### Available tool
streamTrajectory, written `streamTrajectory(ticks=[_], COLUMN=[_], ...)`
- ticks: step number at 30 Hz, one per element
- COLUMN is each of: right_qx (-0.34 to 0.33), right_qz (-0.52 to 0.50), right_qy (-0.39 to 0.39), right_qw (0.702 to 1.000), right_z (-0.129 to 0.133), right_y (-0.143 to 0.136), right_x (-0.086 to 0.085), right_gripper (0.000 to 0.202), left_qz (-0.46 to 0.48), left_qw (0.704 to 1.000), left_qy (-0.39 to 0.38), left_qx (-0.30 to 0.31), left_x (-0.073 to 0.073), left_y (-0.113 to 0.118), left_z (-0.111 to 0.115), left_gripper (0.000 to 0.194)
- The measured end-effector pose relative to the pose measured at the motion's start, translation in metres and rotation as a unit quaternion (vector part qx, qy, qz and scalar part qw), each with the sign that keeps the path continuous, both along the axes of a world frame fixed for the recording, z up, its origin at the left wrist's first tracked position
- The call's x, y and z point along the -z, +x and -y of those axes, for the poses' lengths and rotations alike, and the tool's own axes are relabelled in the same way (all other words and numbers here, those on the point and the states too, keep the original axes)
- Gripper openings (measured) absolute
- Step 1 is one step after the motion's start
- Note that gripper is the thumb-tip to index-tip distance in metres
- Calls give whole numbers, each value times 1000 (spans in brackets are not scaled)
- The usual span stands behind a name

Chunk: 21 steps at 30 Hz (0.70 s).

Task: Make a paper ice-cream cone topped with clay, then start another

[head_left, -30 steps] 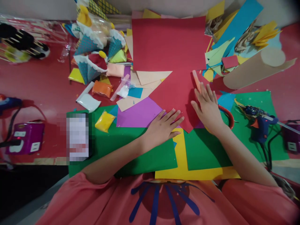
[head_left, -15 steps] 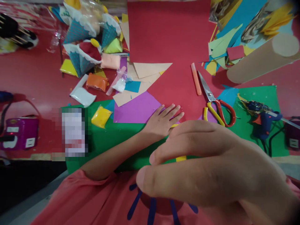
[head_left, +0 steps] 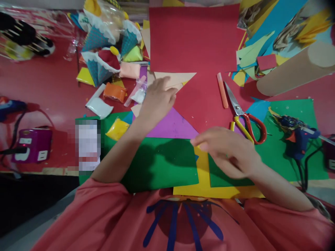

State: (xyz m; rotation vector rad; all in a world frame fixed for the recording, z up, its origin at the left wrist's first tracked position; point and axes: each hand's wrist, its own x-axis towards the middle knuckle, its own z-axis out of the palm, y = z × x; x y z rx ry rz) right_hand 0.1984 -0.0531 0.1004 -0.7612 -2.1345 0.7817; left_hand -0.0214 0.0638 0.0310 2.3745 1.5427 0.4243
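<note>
My left hand (head_left: 159, 98) is over the beige paper pieces (head_left: 176, 79), its fingers apart and nothing seen in them. Beneath its wrist side lies a purple sheet (head_left: 170, 126). My right hand (head_left: 227, 150) hovers above the green sheets (head_left: 167, 164) and the yellow paper (head_left: 202, 174), fingers bent loosely, with nothing visible in its grasp. Just beyond it are scissors with red and yellow handles (head_left: 246, 120) and an orange stick (head_left: 222, 90). A large red sheet (head_left: 193, 38) lies at the far middle.
Wrapped clay packs (head_left: 115, 92) and cone-shaped crafts (head_left: 101, 66) sit at the left, near a phone-like blurred object (head_left: 89, 144) and a purple box (head_left: 34, 146). At the right are a cardboard tube (head_left: 293, 73) and a blue glue gun (head_left: 298, 141) with a cable.
My left hand has moved forward and left from the purple sheet to the beige paper. My right hand has dropped away from the camera toward the table. The view has shifted slightly.
</note>
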Motion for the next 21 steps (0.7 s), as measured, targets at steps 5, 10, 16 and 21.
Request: streamTrajectory(ticks=[5,10,16,21], right_qx=[107,187,199,186], right_qz=[38,57,94,100], right_qy=[-34,-64,-75,-77], right_qw=[993,979,972,974], right_z=[-17,-12,-12,-13], right_y=[13,31,32,29], right_x=[54,73,85,85], right_gripper=[23,20,24,26], left_qz=[-77,-134,-85,3], left_qw=[996,990,989,977], left_qy=[15,0,44,116], left_qx=[-31,-46,-112,-179], left_x=[3,-19,-64,-87], left_y=[-4,3,0,-15], left_z=[-21,-32,-53,-69], left_gripper=[31,32,34,31])
